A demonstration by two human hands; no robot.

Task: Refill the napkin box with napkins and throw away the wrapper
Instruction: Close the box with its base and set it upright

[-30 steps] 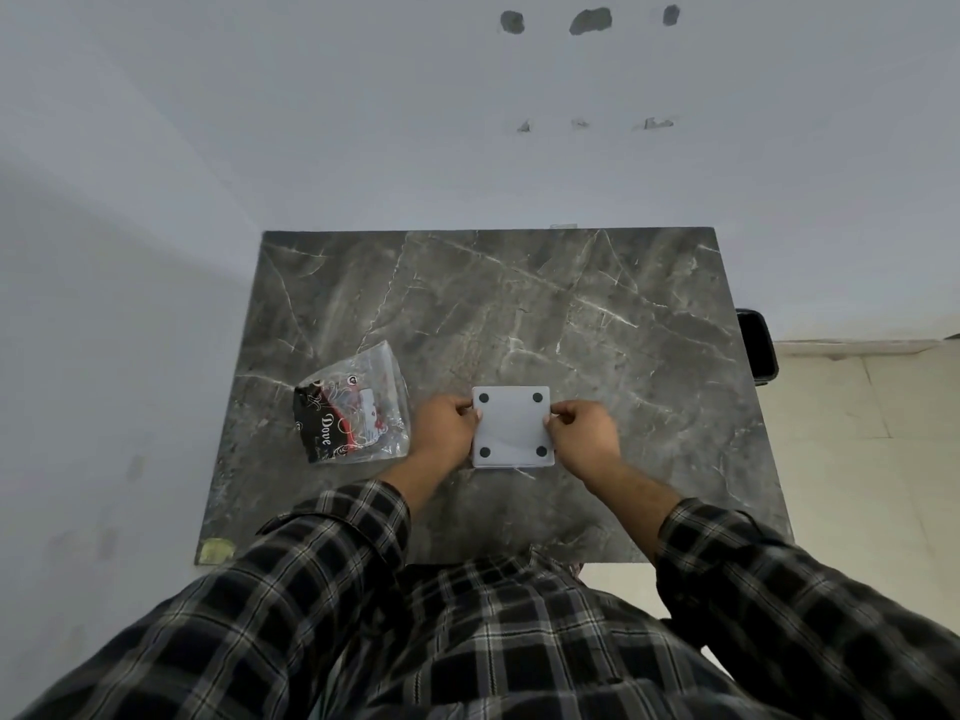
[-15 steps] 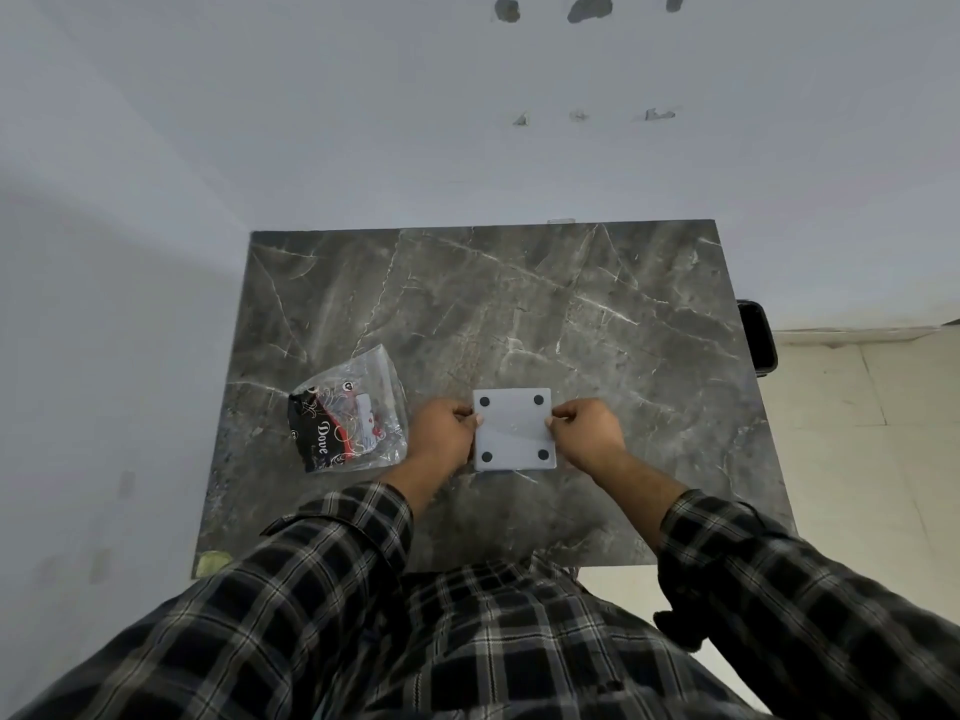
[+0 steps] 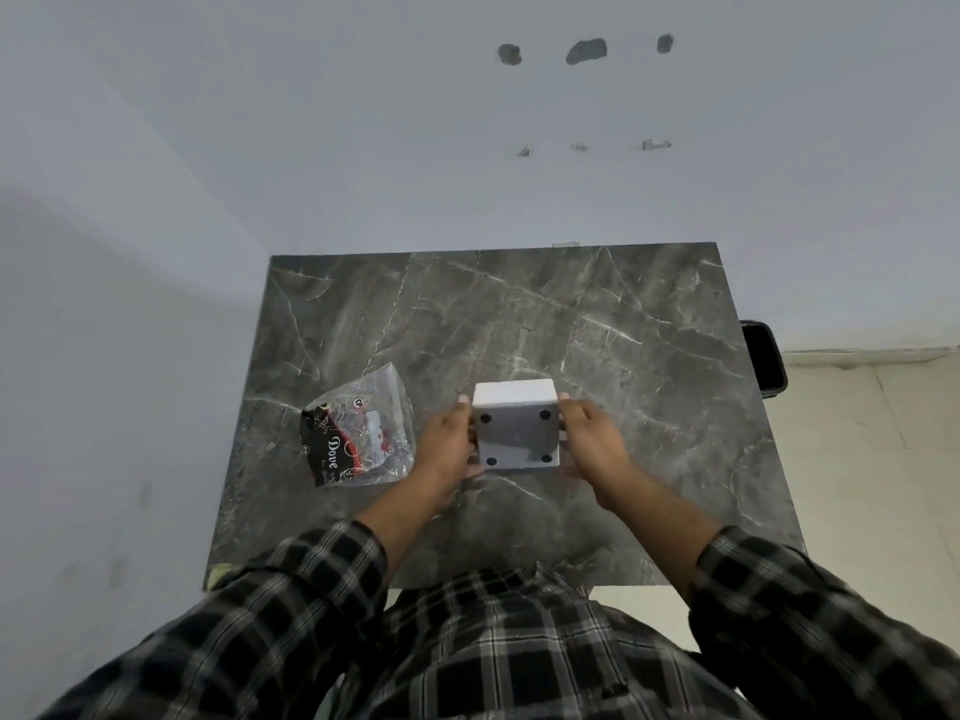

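The white napkin box point(image 3: 517, 428) is held between both hands above the marble table point(image 3: 597, 324), tilted so that its underside with four black feet faces me and one white side shows at the top. My left hand point(image 3: 449, 444) grips its left side and my right hand point(image 3: 589, 441) grips its right side. The clear plastic wrapper point(image 3: 358, 433), printed in black and red with "Dove", lies flat on the table just left of my left hand. No napkins show.
The table stands against a pale wall at the back and left. A black bin point(image 3: 763, 363) sits on the tiled floor past the table's right edge. A small greenish scrap point(image 3: 221, 571) marks the near left corner.
The box lay bottom-up on the table with both hands at its sides. Now both hands have lifted it and tipped it, so a white side shows.
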